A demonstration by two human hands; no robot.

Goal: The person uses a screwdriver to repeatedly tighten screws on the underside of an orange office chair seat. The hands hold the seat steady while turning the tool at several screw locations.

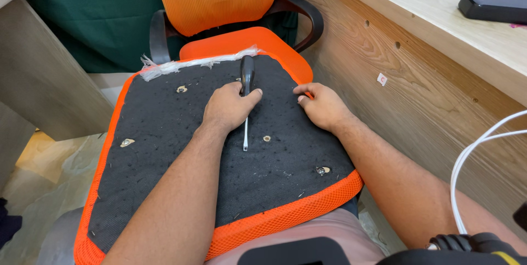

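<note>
With his left hand [228, 107] gripping the screwdriver [246, 97] and his right hand [321, 106] flat, open, at three o'clock on the seat cushion [164, 160], a slip could gouge fingers.

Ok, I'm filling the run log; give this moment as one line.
left hand: holds screwdriver, tip down | right hand: flat on upturned seat cushion | orange chair behind

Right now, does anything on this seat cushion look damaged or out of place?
Yes. The seat cushion lies upside down, black underside up, and torn white plastic wrap hangs frayed along its far edge. The left hand holds a screwdriver.
</note>
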